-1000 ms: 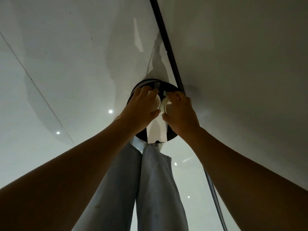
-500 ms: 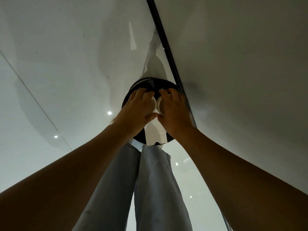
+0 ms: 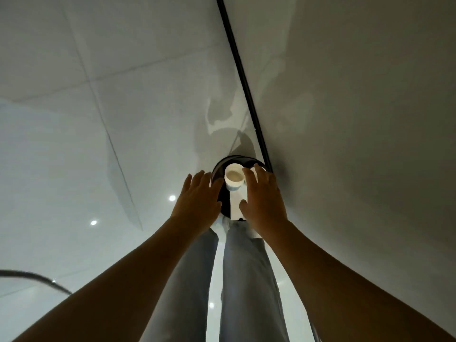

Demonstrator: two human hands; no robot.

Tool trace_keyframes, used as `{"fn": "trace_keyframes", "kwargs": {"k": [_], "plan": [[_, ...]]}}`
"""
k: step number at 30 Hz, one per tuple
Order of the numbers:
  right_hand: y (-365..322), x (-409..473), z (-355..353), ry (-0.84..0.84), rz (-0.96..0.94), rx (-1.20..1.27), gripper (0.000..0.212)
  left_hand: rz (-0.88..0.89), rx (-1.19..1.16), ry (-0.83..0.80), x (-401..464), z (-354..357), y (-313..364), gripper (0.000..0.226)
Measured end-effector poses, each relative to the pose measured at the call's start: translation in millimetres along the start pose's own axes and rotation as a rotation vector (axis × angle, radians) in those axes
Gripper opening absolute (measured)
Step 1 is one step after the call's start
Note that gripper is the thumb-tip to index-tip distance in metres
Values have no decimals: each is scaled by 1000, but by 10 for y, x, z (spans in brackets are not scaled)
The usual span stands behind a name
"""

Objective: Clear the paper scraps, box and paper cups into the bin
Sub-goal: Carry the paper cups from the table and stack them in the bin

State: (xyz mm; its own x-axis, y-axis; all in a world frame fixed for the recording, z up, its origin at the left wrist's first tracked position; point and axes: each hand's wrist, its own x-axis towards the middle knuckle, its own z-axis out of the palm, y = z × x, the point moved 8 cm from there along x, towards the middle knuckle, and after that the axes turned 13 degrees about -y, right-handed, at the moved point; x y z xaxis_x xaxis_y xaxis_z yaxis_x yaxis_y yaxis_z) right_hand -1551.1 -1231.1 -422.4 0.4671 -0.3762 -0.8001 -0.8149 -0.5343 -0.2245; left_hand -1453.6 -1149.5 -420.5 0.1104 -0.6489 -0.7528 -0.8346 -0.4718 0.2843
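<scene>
Bin (image 3: 218, 169) on glossy pale floor tiles (image 3: 74, 144) by the wall (image 3: 370, 119) — both hands spread, empty.

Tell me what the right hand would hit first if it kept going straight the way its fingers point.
Probably the black bin: the right hand points its straight fingers over the bin's far rim, beside the paper cup. Depth is unclear from this view.

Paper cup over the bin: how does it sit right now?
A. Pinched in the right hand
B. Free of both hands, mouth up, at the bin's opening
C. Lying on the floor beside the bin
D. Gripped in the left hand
B. The paper cup sits mouth up at the opening of the bin, on a white box, while the left hand and right hand are spread open, gripping nothing.
</scene>
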Motion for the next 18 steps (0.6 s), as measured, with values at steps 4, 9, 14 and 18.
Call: {"fn": "trace_keyframes", "kwargs": {"k": [4,9,14,18], "plan": [[-576,-781,-424,-6,-121,-112,64,-134,-69,41,-897,-466,38,55],[-1276,-1702,-601,-5,-280,-293,66,-357,-240,110,-2082,-604,6,51],[-2051,-2521,-306,-30,-506,-560,68,-552,-392,199,-3247,-340,-157,53],[-2666,-3120,179,-40,-678,-764,65,-711,-548,289,-4160,86,-344,51]]}}
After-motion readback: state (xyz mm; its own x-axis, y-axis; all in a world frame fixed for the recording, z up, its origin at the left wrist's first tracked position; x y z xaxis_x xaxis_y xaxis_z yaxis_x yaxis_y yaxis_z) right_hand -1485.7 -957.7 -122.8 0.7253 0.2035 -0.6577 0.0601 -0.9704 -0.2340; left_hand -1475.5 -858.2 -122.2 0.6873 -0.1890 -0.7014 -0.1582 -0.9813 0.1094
